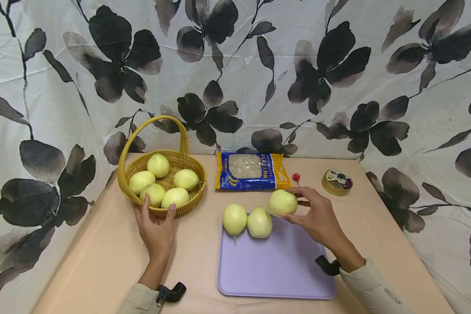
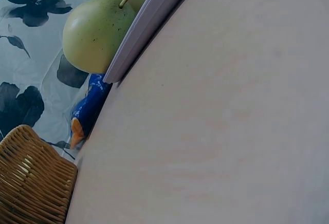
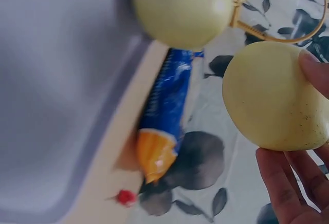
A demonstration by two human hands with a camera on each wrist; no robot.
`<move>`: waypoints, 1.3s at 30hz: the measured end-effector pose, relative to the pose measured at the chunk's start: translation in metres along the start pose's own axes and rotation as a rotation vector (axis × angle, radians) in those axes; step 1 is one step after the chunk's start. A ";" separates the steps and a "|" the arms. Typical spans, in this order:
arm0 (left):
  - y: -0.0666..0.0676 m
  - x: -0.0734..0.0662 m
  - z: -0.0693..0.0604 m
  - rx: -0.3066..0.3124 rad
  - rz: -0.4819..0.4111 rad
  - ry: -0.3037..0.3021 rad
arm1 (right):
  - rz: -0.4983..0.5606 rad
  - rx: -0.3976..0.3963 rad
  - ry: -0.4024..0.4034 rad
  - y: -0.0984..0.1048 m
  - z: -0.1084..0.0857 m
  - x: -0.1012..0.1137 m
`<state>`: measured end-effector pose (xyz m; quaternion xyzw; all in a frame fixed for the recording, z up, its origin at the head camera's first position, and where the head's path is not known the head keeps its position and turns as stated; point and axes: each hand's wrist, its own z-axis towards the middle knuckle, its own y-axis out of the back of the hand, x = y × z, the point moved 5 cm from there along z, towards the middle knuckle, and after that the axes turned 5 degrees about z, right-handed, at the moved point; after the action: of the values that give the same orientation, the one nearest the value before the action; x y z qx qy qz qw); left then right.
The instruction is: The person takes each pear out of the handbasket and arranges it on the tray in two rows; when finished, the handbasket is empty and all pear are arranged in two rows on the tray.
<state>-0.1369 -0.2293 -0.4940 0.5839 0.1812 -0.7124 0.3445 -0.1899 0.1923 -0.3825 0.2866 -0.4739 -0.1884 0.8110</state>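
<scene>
Pears (image 1: pixel 234 220), head view: 2 on lilac tray (image 1: pixel 274 270), 5 in wicker basket (image 1: pixel 196 204), 1 held pear (image 1: pixel 281 203) nr tray's far edge. R hand (image 1: pixel 315 213): grip pinching it. L hand (image 1: pixel 155 233) at basket's near rim, some fingers hidden, can't tell if gripping. Prob. part-way, 1 mid-transfer, direction unclear.

L wrist: tray pears, basket side; no hand.

R wrist: held pear btwn thumb + fingers.

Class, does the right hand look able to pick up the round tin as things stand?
Probably not: the right hand holds a pale fruit, though nothing appears between it and the tin.
</scene>
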 end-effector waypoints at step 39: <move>0.001 0.002 0.001 -0.014 0.034 -0.004 | -0.109 0.149 -0.113 -0.021 0.006 -0.014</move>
<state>-0.1370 -0.2312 -0.4956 0.5831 0.1756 -0.7062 0.3611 -0.2028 0.1828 -0.4033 0.3602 -0.5155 -0.2124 0.7479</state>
